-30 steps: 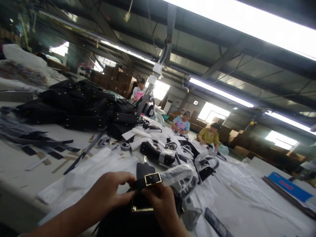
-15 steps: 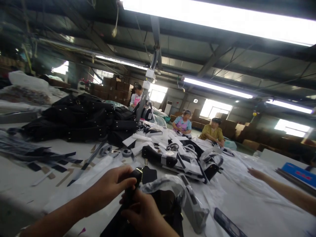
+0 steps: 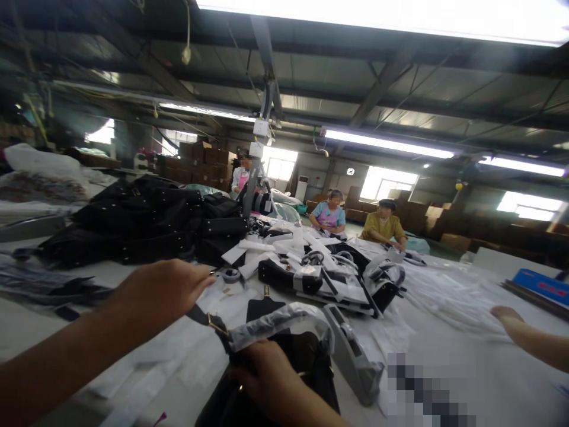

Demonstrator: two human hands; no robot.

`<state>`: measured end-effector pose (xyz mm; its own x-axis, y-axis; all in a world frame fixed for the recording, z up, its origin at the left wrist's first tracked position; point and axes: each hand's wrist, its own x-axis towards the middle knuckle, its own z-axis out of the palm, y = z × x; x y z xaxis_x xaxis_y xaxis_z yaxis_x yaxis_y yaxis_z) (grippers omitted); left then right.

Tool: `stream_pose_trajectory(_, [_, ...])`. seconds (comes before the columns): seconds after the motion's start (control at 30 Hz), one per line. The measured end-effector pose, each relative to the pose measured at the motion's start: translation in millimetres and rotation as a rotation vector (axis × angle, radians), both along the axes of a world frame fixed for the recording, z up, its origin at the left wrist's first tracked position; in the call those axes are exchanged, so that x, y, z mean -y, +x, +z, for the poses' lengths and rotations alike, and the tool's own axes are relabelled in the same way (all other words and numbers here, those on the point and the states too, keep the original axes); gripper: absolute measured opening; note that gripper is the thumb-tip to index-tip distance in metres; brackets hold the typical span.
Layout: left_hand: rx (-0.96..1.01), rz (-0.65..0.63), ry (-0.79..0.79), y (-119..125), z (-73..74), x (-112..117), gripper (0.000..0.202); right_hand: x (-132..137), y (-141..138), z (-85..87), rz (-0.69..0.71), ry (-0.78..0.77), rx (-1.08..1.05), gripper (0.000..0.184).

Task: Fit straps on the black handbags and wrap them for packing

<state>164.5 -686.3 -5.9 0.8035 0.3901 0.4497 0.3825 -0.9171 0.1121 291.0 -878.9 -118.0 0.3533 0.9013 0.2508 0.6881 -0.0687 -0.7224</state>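
A black handbag (image 3: 317, 379) stands at the bottom middle, its handle (image 3: 280, 320) wrapped in clear plastic. My right hand (image 3: 269, 370) is closed at the bag's upper left side, around the base of the strap; its fingertips are partly hidden. Up and to the left, my left hand (image 3: 162, 290) is closed, slightly blurred, with a black strap (image 3: 198, 314) running from under it to a gold buckle (image 3: 217, 324). Behind the handle lies a black tag (image 3: 260, 307) with a gold clasp. A grey tape dispenser (image 3: 355, 359) sits right of the bag.
Black bags (image 3: 133, 222) are heaped at the left. White strips (image 3: 253, 255) and more bags (image 3: 284, 276) cover the middle. A co-worker's hand (image 3: 511, 320) reaches in from the right, near plastic sheets (image 3: 444, 302) and a blue box (image 3: 540, 284). Other people sit or stand beyond the table.
My left hand has moved up and left, away from my right hand, drawing the strap outward from the buckle. My right hand stays at the bag. The co-worker's hand has shifted right.
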Motion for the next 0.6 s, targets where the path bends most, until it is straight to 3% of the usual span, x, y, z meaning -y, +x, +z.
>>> stream_pose_trajectory(0.07, [-0.094, -0.006, -0.015, -8, 6.7, -6, 0.045, 0, -1, 0.5, 0.019, 0.014, 0.007, 0.055])
stream_pose_trajectory(0.13, [-0.194, -0.123, -0.177, -14, 3.6, -6, 0.043, -1, -4, 0.8, 0.014, 0.014, 0.028, 0.055])
stream_pose_trajectory(0.27, [-0.15, -0.294, -0.499, -15, -29.2, 9, 0.044, -4, -9, -1.3, 0.033, 0.002, 0.12, 0.061])
stream_pose_trajectory(0.33, [-0.056, -0.288, -0.58, -15, -47.0, 18, 0.032, 1, -10, -4.4, 0.036, -0.055, 0.196, 0.061])
stream_pose_trajectory(0.4, [0.051, -0.256, -0.664, -17, -59.4, 25, 0.026, 12, -9, -5.9, 0.034, -0.105, 0.268, 0.046])
stream_pose_trajectory(0.47, [0.124, -0.235, -0.75, -20, -66.7, 30, 0.027, 24, -8, -1.3, 0.054, 0.005, 0.316, 0.018])
stream_pose_trajectory(0.57, [0.21, -0.267, -0.828, -20, -73.6, 37, 0.03, 35, -6, 22.8, 0.012, 0.388, 0.394, 0.024])
stream_pose_trajectory(0.6, [0.249, -0.29, -0.846, -19, -75.4, 40, 0.03, 35, -5, 34.0, -0.005, 0.45, 0.428, 0.019])
